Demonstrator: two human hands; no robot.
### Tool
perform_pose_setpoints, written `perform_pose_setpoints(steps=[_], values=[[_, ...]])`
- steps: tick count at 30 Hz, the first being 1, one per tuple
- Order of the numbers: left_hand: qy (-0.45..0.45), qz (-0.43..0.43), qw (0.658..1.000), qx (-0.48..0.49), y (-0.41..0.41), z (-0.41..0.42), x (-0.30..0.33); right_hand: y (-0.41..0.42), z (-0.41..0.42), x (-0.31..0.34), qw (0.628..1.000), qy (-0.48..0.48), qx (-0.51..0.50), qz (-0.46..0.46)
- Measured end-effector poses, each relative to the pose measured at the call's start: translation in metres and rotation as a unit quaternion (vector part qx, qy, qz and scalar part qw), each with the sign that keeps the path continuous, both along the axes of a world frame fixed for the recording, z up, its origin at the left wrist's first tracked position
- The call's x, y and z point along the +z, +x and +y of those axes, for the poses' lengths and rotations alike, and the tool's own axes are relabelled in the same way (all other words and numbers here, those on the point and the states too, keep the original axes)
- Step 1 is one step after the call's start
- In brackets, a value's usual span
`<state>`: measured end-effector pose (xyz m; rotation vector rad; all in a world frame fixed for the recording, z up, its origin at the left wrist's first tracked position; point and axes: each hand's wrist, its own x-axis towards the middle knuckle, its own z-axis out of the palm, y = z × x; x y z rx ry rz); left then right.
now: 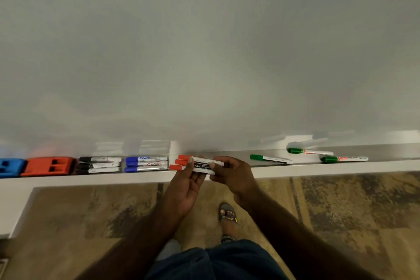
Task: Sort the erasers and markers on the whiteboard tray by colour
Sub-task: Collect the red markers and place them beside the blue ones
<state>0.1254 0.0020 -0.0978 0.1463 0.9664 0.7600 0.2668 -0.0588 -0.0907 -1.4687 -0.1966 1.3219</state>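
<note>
Three red-capped markers [181, 162] lie bunched side by side over the tray [295, 169], caps to the left. My left hand [186, 186] grips them from below near the caps, and my right hand [234, 173] pinches their white tail ends. Left of them on the tray lie three blue markers [146, 163], then three black markers [98, 165], a red eraser [48, 166] and a blue eraser [10, 167]. To the right, three green-capped markers [270, 158] [310, 151] [344, 159] lie scattered apart.
The whiteboard [204, 52] rises straight behind the tray and fills the upper view. Below the tray's white front edge is a patterned brown floor [341, 207], with my sandalled foot [228, 213] and dark trousers [216, 261].
</note>
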Motion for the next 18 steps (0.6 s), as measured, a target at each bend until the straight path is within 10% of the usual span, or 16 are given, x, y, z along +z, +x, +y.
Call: perform_pose_setpoints(steps=[11, 18], values=[[0.117, 0.198, 0.972, -0.038, -0.054, 0.044, 0.013, 0.022, 0.031, -0.017, 0.996, 0.001, 0.068, -0.058], [0.207, 0.379, 0.879, -0.201, -0.048, 0.048, 0.012, 0.013, 0.042, -0.027, 0.975, -0.038, 0.122, -0.18]])
